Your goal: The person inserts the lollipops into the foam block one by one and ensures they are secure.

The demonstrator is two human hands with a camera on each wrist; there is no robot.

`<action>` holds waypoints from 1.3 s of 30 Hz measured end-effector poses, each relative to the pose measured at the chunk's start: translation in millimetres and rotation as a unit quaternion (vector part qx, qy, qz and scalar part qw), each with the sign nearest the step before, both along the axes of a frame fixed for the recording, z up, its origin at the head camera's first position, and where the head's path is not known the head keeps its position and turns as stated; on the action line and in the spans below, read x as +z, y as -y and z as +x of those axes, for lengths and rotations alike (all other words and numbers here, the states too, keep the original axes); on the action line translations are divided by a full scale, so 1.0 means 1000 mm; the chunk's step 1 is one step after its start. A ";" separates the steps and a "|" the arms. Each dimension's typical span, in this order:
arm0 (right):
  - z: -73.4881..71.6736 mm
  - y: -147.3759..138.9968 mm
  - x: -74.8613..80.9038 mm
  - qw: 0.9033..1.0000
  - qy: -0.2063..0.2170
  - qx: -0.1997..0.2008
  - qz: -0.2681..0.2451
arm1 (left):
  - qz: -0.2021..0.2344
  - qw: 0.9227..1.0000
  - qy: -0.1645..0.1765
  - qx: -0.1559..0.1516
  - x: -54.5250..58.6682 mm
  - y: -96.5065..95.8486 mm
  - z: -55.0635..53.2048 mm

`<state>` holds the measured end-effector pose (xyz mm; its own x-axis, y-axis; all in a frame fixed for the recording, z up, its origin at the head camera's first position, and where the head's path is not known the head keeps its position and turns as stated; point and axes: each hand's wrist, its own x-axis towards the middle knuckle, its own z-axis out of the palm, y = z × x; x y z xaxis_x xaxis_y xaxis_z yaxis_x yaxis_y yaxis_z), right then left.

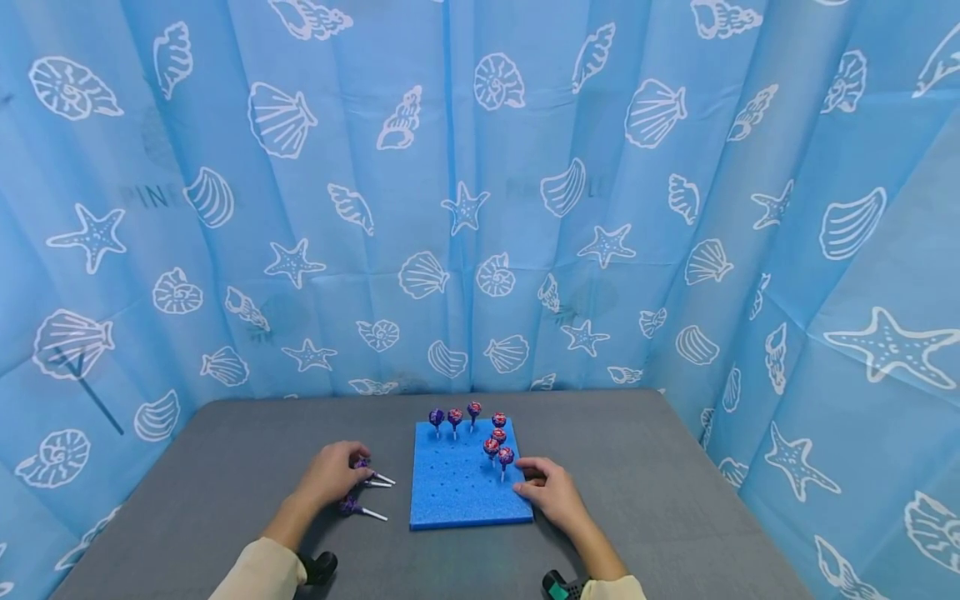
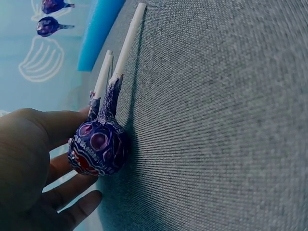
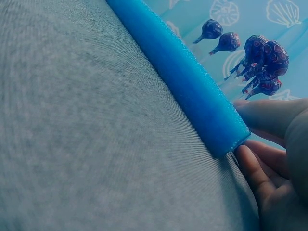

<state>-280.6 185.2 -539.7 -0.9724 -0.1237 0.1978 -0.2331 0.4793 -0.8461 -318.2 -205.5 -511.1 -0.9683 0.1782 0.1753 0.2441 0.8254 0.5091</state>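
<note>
Lollipops in purple wrappers lie on the table to the left of the blue foam board. My left hand is over them, fingers and thumb curved round a lollipop whose white stick points right. A lollipop fills the front of the left wrist view, and a second white stick shows behind it by the thumb. Nearer me lies another lollipop. At the board's right edge my right hand holds the foam between thumb and fingers, close to an upright lollipop.
Several lollipops stand in the board, along its far edge and down its right side. Small holes dot the board's top. The grey table ends at a blue shell-print curtain.
</note>
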 end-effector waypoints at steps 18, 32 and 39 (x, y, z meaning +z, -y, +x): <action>0.002 0.001 0.002 1.000 0.006 -0.008 0.000 | 0.041 0.998 -0.030 0.028 -0.002 -0.010 -0.003; 0.002 0.001 0.003 1.000 0.005 -0.006 0.000 | 0.116 0.989 -0.084 0.036 0.009 -0.033 -0.004; 0.002 0.002 0.002 1.000 0.001 -0.007 0.002 | 0.140 0.986 -0.080 0.038 0.007 -0.048 -0.002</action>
